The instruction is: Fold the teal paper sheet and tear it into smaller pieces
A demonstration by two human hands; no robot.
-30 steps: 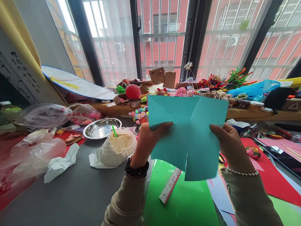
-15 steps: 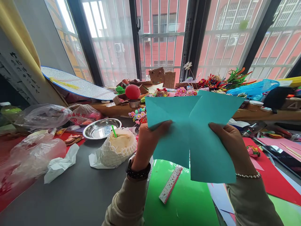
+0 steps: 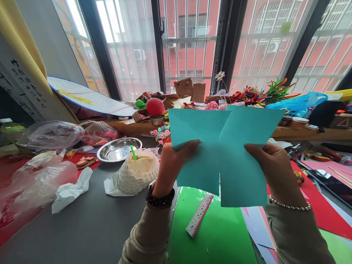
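Note:
Two teal pieces of paper are held up in front of me, meeting and slightly overlapping along the middle; whether they are fully separate I cannot tell. My left hand (image 3: 177, 156) pinches the left teal paper (image 3: 199, 172), thumb on the near face and fingers hidden behind. On the other side, my right hand (image 3: 272, 165) grips the right teal paper (image 3: 240, 176) the same way. A narrow gap shows between their lower edges. Below them a patterned ruler (image 3: 200, 215) with a red edge lies slanted on a shiny green sheet (image 3: 220, 234).
Left of my arms stand a coconut (image 3: 140, 170) with a green straw and a metal plate (image 3: 119, 150). Plastic bags (image 3: 52, 176) and a crumpled tissue (image 3: 72, 190) lie farther left. Red paper (image 3: 327, 209) and a phone (image 3: 330, 183) are at right. Craft flowers (image 3: 216, 105) line the sill.
Both hands and the teal papers have shifted slightly left. The right paper's lower edge has risen a little and its lower right corner has moved inward. The grips look the same.

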